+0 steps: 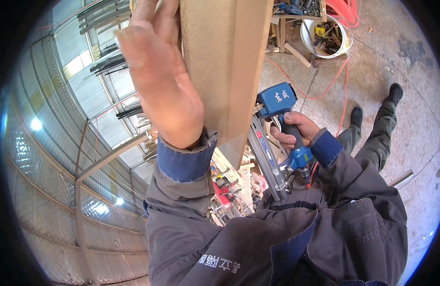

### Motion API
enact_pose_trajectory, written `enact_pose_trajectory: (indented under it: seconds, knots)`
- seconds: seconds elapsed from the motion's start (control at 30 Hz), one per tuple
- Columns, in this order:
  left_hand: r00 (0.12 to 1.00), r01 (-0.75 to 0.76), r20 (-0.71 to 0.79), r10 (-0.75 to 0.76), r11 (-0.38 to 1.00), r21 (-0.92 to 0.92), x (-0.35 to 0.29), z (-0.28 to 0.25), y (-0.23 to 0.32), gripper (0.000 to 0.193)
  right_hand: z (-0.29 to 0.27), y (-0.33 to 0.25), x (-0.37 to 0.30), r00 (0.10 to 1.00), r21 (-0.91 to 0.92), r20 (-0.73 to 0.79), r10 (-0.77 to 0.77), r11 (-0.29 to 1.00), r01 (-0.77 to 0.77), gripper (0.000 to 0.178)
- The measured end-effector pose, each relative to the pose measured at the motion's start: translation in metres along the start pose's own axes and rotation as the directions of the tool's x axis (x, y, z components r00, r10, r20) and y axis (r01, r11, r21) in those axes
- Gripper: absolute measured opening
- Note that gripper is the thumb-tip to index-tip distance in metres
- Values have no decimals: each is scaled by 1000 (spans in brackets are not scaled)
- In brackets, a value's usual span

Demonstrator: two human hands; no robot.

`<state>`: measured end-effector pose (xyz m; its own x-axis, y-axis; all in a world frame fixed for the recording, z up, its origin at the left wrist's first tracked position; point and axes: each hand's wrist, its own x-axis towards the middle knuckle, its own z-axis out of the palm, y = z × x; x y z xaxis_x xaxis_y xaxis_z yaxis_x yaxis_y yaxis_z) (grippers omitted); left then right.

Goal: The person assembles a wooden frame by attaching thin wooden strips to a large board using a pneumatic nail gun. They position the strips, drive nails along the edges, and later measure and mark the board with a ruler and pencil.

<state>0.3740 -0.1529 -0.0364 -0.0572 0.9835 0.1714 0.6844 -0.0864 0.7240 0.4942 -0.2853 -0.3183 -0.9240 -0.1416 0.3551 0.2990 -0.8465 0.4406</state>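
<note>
My left hand (165, 86) is raised at the upper left, its palm and wrist against the side of a long, pale wooden board (210, 71). Its fingers look stretched out, and their tips run past the top of the picture. My right hand (298, 131) is wrapped round the black handle of a blue pneumatic nail gun (277, 100). The gun's head lies close to the board's right edge. Its long silver magazine (267, 157) slants down toward my body. The gun's nose is hidden at the board.
An orange air hose (344, 90) loops over the concrete floor (386, 57). A white bucket (346, 45) of scraps stands near a wooden shelf (301, 16) with tools. Wood pieces and a red tool (222, 196) lie below the board. Metal racks (105, 19) stand at left.
</note>
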Motion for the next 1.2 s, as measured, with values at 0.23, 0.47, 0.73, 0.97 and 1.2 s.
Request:
enact_pose_trajectory:
  seconds: [0.23,0.47,0.73,0.97,1.2]
  knots:
    - [980,173,-141,-139,949,266,7,8,9,90,24,1,-1,999,-53,-41,-28,998,26,50]
    - [960,219,-187,-210,975,25,11,-11,26,81,76,-36,-25,964,-399,-232,-126,916,24,59]
    - [913,337,-241,-328,942,-7,24,-28,51,75,155,-153,-149,392,-816,-471,-790,559,147,46]
    - [863,463,-272,-425,882,92,32,-29,59,71,234,-223,-349,-108,-912,-341,-934,301,280,36]
    - [903,398,-322,-283,834,383,42,-20,61,70,285,-232,-473,-249,-814,-220,-943,36,580,36]
